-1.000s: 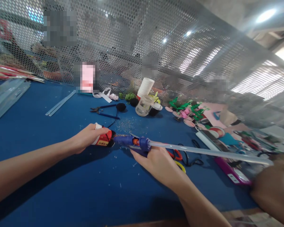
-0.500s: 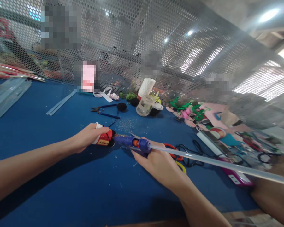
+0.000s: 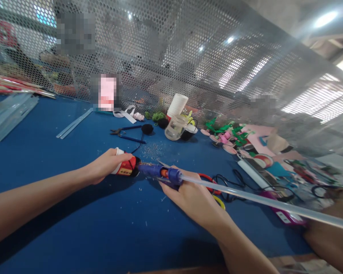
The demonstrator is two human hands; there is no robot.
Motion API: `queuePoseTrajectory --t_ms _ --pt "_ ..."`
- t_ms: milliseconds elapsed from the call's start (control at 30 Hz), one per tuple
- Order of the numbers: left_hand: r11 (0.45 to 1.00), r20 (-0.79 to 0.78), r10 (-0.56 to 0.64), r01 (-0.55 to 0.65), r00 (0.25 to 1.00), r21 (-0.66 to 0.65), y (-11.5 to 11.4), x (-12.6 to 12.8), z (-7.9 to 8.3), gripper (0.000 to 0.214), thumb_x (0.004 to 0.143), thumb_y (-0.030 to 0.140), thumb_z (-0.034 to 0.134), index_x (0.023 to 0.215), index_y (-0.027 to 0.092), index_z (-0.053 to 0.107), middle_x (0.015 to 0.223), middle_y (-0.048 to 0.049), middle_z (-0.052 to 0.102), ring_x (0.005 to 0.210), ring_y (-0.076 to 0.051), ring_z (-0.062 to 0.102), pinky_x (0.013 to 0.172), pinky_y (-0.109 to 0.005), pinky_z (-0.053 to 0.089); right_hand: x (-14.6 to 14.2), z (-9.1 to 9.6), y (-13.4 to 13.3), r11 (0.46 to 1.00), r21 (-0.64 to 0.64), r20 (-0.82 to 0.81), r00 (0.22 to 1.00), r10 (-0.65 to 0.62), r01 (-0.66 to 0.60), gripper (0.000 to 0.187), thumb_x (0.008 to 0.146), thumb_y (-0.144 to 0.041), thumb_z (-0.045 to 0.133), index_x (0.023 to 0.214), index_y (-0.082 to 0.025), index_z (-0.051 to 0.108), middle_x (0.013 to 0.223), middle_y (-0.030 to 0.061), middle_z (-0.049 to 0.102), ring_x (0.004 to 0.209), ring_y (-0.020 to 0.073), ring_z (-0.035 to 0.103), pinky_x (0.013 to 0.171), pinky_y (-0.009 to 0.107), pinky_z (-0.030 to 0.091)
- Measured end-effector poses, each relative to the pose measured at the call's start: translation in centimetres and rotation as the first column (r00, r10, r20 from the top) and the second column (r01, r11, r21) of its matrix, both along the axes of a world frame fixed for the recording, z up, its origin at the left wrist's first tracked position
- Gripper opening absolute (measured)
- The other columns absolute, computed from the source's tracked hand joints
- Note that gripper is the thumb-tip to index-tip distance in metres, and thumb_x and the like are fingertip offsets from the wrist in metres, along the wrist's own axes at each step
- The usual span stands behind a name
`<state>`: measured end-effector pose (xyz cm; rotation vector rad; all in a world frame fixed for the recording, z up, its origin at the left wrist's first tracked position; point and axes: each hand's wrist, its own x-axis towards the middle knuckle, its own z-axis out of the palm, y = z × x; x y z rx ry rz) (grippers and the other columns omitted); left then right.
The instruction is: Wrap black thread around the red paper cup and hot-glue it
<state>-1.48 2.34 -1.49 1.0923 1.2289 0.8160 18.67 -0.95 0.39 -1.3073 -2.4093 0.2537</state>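
- Blur softened the clutter (image 3: 286,167) on the right of the blue table (image 3: 103,228), so we could not name most pieces in it.
- Another person's arm (image 3: 328,245) entered at the far right, cut off by the edge of view; a long clear glue stick (image 3: 246,195) crossed in front of it and ran out of sight.
- Our right hand (image 3: 193,194) covered the grip of the blue glue gun (image 3: 153,169), leaving its trigger hidden.
- A red handle loop (image 3: 206,177) and a yellow handle loop (image 3: 220,203) showed only partly behind that hand; we could not tell whether they belonged to one tool.
- Our left hand (image 3: 104,166) was clamped on a red-and-white cup (image 3: 125,167), lying sideways, thumb along its upper side and the other fingers mostly out of sight beneath.
- Our right fingers were wrapped around the gun, which pointed left, nozzle at the cup's black end; whether the two touched, we could not tell.
- Both sat near the middle of the table, nearer to us than the open pliers (image 3: 120,132) and a black yarn ball (image 3: 147,129).
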Motion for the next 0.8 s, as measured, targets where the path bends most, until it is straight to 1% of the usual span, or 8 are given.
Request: queuePoseTrajectory --t_ms 67,167,300,367,467,633,700,800 --pt "1.000 -0.016 0.009 -0.009 1.000 0.000 0.01 0.04 0.01 0.026 0.065 0.034 0.053 0.070 0.011 0.062 0.058 -0.0030 0.063 0.057 -0.015 0.057 0.057 -0.025 0.040 -0.04 0.01 0.02 1.000 0.005 -0.008 1.000 0.010 -0.010 0.008 0.072 -0.017 0.046 0.071 -0.017 0.054 0.064 0.0013 0.055 0.058 0.0133 0.049 0.052 0.023 0.036" --pt "1.000 -0.006 -0.011 0.011 1.000 -0.004 0.01 0.08 0.02 0.026 0.065 0.034 0.052 0.073 0.011 0.062 0.058 -0.0029 0.063 0.057 -0.015 0.057 0.058 -0.025 0.040 -0.12 0.09 0.04 1.000 0.017 -0.024 1.000 0.013 -0.013 0.009 0.070 -0.015 0.046 0.070 -0.017 0.054 0.065 0.0019 0.057 0.059 0.0137 0.050 0.054 0.024 0.037" --pt "1.000 -0.023 -0.013 0.013 1.000 0.015 -0.02 0.03 -0.09 0.025 0.065 0.034 0.052 0.071 0.012 0.062 0.059 -0.0021 0.062 0.058 -0.015 0.056 0.058 -0.025 0.040 -0.10 0.08 0.11 0.998 0.031 -0.060 0.997 -0.047 0.049 0.010 0.071 -0.017 0.046 0.070 -0.017 0.055 0.066 0.0016 0.058 0.058 0.0132 0.050 0.056 0.024 0.038" --pt "0.998 -0.076 -0.015 0.019 0.997 0.054 -0.06 -0.06 -0.24 0.024 0.064 0.034 0.052 0.068 0.012 0.062 0.058 -0.0018 0.061 0.056 -0.015 0.055 0.056 -0.025 0.039 -0.01 -0.03 0.17 0.997 -0.002 -0.079 0.994 -0.076 0.076 0.012 0.073 -0.021 0.045 0.071 -0.017 0.056 0.063 0.0005 0.057 0.055 0.0120 0.049 0.053 0.022 0.037" --pt "0.987 -0.166 -0.058 0.081 0.984 0.139 -0.10 -0.24 -0.50 0.026 0.065 0.037 0.050 0.066 0.013 0.061 0.055 0.0001 0.057 0.052 -0.013 0.051 0.052 -0.023 0.036 0.09 -0.09 0.35 0.992 -0.061 -0.063 0.992 -0.110 0.106 0.016 0.073 -0.025 0.044 0.070 -0.016 0.057 0.056 0.0001 0.055 0.048 0.0110 0.046 0.048 0.022 0.036" --pt "0.960 -0.309 -0.101 0.175 0.946 0.220 -0.27 -0.38 -0.43 0.032 0.068 0.043 0.045 0.057 0.014 0.055 0.048 0.0035 0.045 0.044 -0.008 0.037 0.043 -0.020 0.026 0.09 0.14 0.70 0.982 -0.116 -0.053 0.986 -0.159 0.152 0.020 0.071 -0.028 0.044 0.071 -0.015 0.060 0.048 -0.0003 0.051 0.043 0.0102 0.041 0.045 0.023 0.033" --pt "0.953 -0.329 -0.109 0.193 0.938 0.234 -0.34 -0.37 -0.28 0.033 0.068 0.042 0.044 0.056 0.014 0.054 0.047 0.0037 0.043 0.044 -0.008 0.036 0.042 -0.020 0.025 0.13 0.20 0.70 0.980 -0.126 -0.076 0.984 -0.163 0.152 0.020 0.071 -0.028 0.044 0.070 -0.015 0.059 0.049 -0.0005 0.051 0.043 0.0098 0.040 0.045 0.023 0.034" --pt "0.949 -0.318 -0.111 0.195 0.942 0.246 -0.31 -0.41 -0.23 0.030 0.067 0.040 0.045 0.057 0.014 0.056 0.048 0.0031 0.046 0.045 -0.009 0.038 0.043 -0.020 0.027 0.22 0.26 0.49 0.978 -0.148 -0.099 0.982 -0.163 0.148 0.019 0.071 -0.029 0.045 0.066 -0.015 0.056 0.052 -0.0009 0.051 0.045 0.0092 0.040 0.046 0.022 0.035"
